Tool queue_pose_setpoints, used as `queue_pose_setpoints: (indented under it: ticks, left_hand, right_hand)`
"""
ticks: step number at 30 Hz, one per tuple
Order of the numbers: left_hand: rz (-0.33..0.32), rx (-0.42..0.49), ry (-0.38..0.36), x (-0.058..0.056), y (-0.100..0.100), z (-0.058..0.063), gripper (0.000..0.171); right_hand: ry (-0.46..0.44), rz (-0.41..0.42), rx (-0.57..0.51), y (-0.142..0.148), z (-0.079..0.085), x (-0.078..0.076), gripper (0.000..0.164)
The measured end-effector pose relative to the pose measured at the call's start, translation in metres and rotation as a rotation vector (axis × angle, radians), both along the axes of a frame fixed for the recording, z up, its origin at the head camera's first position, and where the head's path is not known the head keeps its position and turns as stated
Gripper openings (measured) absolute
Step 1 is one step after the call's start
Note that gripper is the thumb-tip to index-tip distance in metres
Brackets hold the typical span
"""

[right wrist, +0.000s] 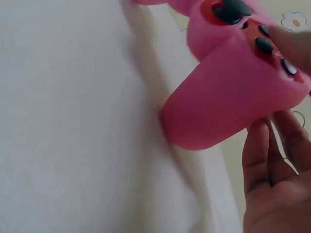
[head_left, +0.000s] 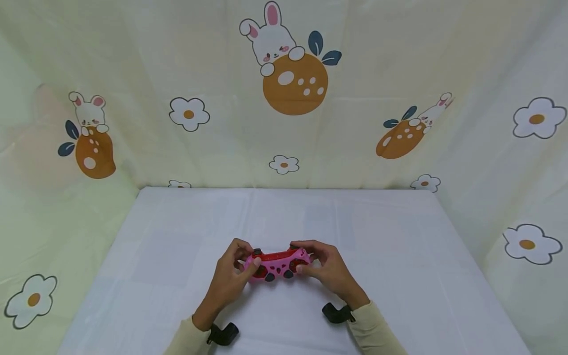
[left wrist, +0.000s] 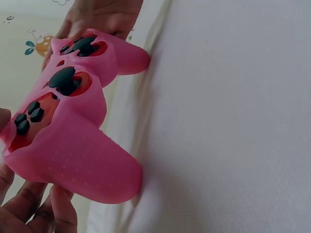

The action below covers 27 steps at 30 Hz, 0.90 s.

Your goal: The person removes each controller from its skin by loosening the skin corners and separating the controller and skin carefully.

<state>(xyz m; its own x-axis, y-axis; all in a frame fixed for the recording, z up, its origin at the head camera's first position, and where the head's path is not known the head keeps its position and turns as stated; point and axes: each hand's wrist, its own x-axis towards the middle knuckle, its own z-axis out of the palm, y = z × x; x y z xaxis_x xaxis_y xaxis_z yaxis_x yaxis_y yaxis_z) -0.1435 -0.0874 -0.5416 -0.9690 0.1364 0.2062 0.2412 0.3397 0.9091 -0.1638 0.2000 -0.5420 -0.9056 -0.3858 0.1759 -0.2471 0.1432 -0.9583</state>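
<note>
A game controller [head_left: 278, 268] with a pink cover and red and black parts is held up between both hands, over the middle of the white table. My left hand [head_left: 227, 280] grips its left end, thumb on the front face. At the other end my right hand [head_left: 332, 270] pinches it, thumb near the buttons. In the left wrist view the pink controller [left wrist: 90, 150] shows black sticks and buttons, with left fingers [left wrist: 41, 208] behind it. The right wrist view has the controller's grip [right wrist: 218, 102] close to the cloth; whether it touches is unclear.
A white cloth covers the table [head_left: 399, 246]. Behind and beside it hangs a pale curtain [head_left: 222, 64] printed with rabbits, oranges and flowers. Black wrist devices [head_left: 224, 334] are strapped below both hands.
</note>
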Motion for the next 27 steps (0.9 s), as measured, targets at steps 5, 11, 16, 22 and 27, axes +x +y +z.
queue_pose_setpoints:
  ticks: [5,11,16,22,27]
  left_hand:
    - [-0.020,0.024,-0.002,-0.002,-0.004,-0.002,0.036]
    - [-0.032,0.056,0.025,-0.003,-0.006,-0.004,0.050]
    - [0.019,0.084,0.015,-0.002,-0.006,-0.005,0.042]
    - [0.051,0.076,-0.013,-0.002,-0.007,-0.006,0.042]
    - [-0.009,0.033,-0.007,-0.007,-0.013,-0.008,0.042]
  right_hand:
    - [0.063,-0.047,0.001,0.002,-0.007,-0.001,0.049]
    - [0.094,-0.126,0.007,0.000,-0.013,-0.002,0.047]
    - [0.105,-0.164,-0.009,-0.002,-0.015,-0.004,0.045]
    - [0.082,-0.176,-0.007,-0.002,-0.015,-0.009,0.043]
    - [0.048,-0.151,0.020,0.001,-0.012,-0.014,0.039]
